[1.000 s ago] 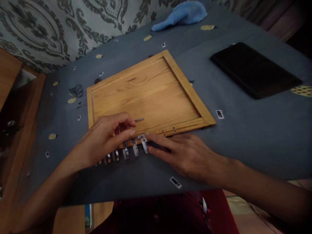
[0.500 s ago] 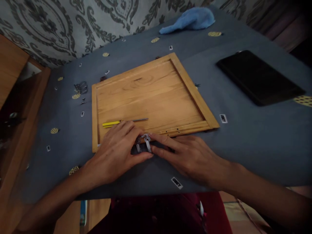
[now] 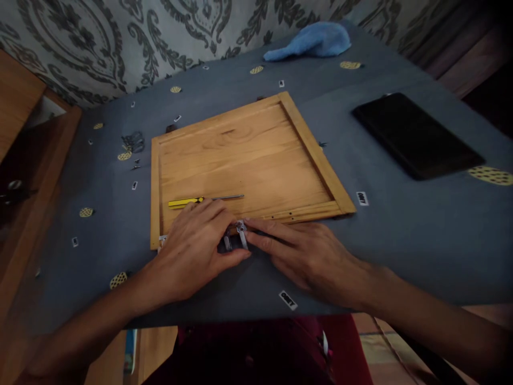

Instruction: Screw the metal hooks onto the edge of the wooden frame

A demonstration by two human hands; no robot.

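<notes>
A framed wooden panel (image 3: pixel 236 155) lies on the cloth-covered table. At its near edge is a small silver metal fitting (image 3: pixel 241 229) with two curved arms, hinge-like in look. My left hand (image 3: pixel 196 251) is closed around the fitting's left side, fingers over the panel's edge and thumb below. From the right, my right hand (image 3: pixel 312 256) grips the fitting with its fingertips; its thumb is mostly hidden. A screwdriver (image 3: pixel 188 202) with a yellow handle rests on the panel just beyond my left fingers. Another metal piece (image 3: pixel 162 239) shows at the panel's near left corner, partly behind my left hand.
A black tablet-like slab (image 3: pixel 417 136) lies at the right. At the back is a blue cloth (image 3: pixel 315 41). Dark wiry items (image 3: pixel 133 142) and small screws (image 3: pixel 137 164) lie left of the panel. A wooden cabinet (image 3: pixel 44 176) stands at the far left.
My right fingers have shifted slightly on the fitting, with the thumb now tucked lower. My left hand keeps its hold. The view has moved a little.
</notes>
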